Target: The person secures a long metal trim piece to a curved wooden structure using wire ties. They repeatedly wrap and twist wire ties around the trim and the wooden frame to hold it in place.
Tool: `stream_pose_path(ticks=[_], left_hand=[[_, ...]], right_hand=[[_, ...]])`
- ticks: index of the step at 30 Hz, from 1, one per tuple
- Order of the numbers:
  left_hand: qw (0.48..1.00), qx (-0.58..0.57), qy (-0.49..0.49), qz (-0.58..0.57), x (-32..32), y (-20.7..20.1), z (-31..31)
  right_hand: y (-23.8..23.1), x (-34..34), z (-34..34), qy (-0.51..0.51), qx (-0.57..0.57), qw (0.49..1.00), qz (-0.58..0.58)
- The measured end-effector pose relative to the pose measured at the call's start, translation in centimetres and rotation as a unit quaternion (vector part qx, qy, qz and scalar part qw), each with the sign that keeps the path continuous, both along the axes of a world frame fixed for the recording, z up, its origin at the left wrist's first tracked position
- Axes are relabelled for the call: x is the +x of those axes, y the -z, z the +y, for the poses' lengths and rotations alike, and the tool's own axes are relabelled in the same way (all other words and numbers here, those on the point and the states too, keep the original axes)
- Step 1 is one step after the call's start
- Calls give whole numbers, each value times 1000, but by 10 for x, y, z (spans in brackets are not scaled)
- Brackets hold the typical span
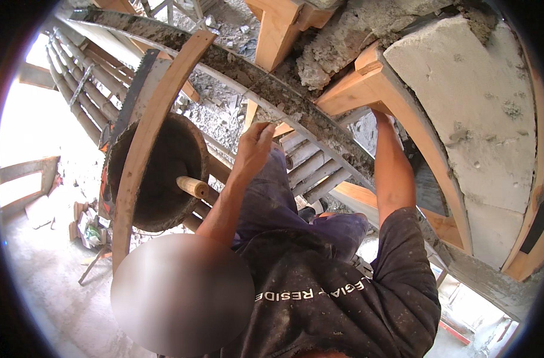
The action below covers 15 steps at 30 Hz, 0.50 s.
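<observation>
Left hand [257, 142]: fingers curled inward, just below the mortar-caked rail [248, 73]; cannot tell whether they grip anything.
Right hand [380, 116]: mostly hidden at the angled timber bracket [355, 92]; its grasp cannot be told.
Timber bracket: right beside the right hand, across the rail from the left hand.
Curved board [139, 140]: well left of both hands, passing in front of a dark bucket [164, 143] and a saw [138, 92].
Pale slab [466, 119]: right of the right forearm.
Grey rubble [230, 30]: beyond the rail.
</observation>
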<state>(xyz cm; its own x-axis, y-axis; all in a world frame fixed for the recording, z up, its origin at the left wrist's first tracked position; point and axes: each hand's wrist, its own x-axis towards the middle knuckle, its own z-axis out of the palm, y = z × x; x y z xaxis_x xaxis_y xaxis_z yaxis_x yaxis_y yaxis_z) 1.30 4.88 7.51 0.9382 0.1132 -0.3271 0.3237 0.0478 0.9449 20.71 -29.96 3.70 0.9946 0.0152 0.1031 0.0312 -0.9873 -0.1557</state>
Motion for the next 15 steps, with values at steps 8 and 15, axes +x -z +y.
stream_pose_path(ticks=[8, 15], left_hand=[[997, 14, -4, -80, 15, -6, -13], [994, 102, 30, 30, 6, -10, -3]], right_hand=[[-29, -47, -10, 73, -22, 994, 81], [34, 16, -48, -7, -18, 1000, -20]])
